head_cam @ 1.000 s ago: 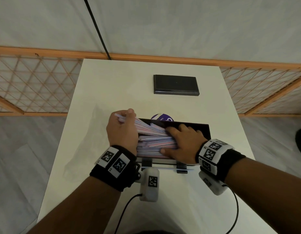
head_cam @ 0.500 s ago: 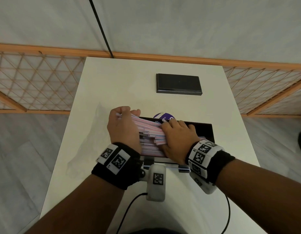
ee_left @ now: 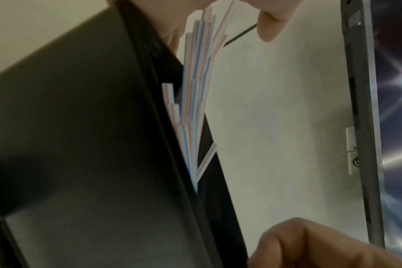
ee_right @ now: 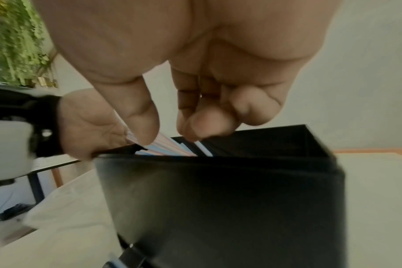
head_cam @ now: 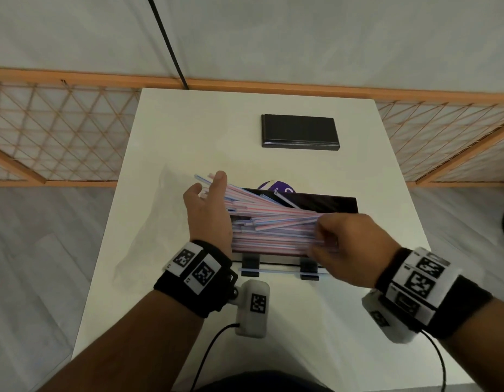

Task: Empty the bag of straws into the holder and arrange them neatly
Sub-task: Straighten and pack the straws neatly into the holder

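Whereas 0.5 s ago both hands pressed the bundle flat: head view now has left hand (head_cam: 207,210) opened, palm squaring the ends of straws (head_cam: 273,222) fanned above the holder (head_cam: 341,203); right hand (head_cam: 349,247) pinching the other ends. Left wrist: uneven straw tips, 1 stray. Right wrist: thumb and fingers (ee_right: 207,125) gripping straws inside the holder. Emptying apparently done, tidying unfinished.

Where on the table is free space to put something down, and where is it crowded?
Free: the bare table left of the black lid, the strip between lid and holder, and the near right part. Crowded: the holder, with straws, left hand and right hand; a clear bag lies left.
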`<state>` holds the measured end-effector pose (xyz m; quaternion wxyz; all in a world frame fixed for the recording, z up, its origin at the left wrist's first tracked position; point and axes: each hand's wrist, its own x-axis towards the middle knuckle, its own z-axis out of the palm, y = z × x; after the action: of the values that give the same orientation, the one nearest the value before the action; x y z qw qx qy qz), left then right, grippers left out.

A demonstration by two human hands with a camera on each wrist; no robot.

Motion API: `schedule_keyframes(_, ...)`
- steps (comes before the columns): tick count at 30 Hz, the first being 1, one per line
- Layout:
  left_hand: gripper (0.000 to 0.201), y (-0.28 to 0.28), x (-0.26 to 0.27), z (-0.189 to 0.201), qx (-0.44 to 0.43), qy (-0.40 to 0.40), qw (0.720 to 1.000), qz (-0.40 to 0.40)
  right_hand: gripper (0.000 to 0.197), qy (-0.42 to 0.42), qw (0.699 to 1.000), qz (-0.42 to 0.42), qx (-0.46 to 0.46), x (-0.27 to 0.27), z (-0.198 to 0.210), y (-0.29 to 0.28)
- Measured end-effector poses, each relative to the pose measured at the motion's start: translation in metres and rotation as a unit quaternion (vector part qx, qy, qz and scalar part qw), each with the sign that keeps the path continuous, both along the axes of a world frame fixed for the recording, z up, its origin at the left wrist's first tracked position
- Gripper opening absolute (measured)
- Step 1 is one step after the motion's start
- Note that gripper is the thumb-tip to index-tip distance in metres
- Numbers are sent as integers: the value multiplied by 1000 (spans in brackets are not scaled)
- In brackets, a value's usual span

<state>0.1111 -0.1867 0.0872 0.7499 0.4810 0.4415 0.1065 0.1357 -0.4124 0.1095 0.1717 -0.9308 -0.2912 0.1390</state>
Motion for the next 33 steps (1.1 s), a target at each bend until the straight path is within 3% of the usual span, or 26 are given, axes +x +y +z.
schedule_keyframes(3,90,-7,-1,2,50,-5,999,-7,19,-33,999,35,-22,-24,-11,6)
schedule_keyframes(9,77,-9,-5,0,93,8,996,-18,15,-127,989,69,-27,-52,-16,34)
schedule_keyframes(12,71,-7,-5,-2,91,14,996,-10,19,-85,988,100,-86,-57,-28,41)
schedule_keyframes(15,63,-9,-5,-4,93,-2,996,0,14,-9,963,121,-242,-58,-48,47)
schedule_keyframes(19,95,-8,-4,-5,76,-35,996,29,26,22,950,112,-291,-54,-67,49)
schedule_keyframes(22,102,-7,-5,-10,75,-55,995,21,6,-9,950,89,-300,-52,-73,53)
schedule_keyframes(26,68,-3,-4,-17,57,-54,997,24,30,-16,962,60,-266,-53,-102,42)
schedule_keyframes(29,35,-2,-3,-19,41,-60,997,30,29,-21,960,84,-267,-55,-90,44)
schedule_keyframes(33,23,1,-3,-10,19,-65,997,32,16,-48,956,112,-267,-58,-50,38)
